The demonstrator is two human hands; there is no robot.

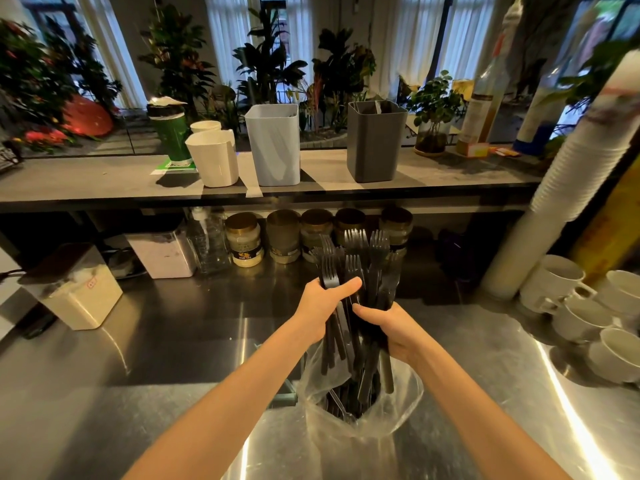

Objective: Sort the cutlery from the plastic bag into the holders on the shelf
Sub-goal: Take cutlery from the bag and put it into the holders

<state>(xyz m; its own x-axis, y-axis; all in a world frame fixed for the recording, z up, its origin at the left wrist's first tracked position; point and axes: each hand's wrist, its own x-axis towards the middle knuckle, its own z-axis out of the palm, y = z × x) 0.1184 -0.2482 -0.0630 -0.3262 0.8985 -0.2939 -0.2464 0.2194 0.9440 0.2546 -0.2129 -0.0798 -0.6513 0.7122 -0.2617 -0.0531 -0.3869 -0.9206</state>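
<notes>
Far left on the brushed steel counter [138, 358]: a white rectangular plastic tub with a dark lid [74, 292]. Above it, the long grey shelf [86, 181], with a row of holders on top: a white plastic jug-shaped holder [214, 157] just beside a green paper cup stack [171, 133], then a pale blue square plastic holder [273, 143]. Under the shelf, a row of gold-lidded glass jars [244, 239].

Centre, above the counter: left hand [322, 306], fingers and thumb wrapped round the left part of a bundle of black plastic forks [363, 258], thumb lying across the front just below the tines. Tines up and fanned out, level with the jars and well below the shelf top. Right hand [394, 330] just beside and slightly lower, fingers curled tight round the handles of the same bundle. Lower handle ends down inside the open mouth of a clear crumpled plastic bag [401, 403] sitting on the counter between the forearms, more dark cutlery visible within.

Right of centre on the shelf: a dark grey square plastic holder [375, 140], well apart from the blue one, something pale inside, too small to identify. Far right: a tall leaning stack of white paper cups [588, 161] and a cluster of white ceramic mugs [568, 306] on the counter.
</notes>
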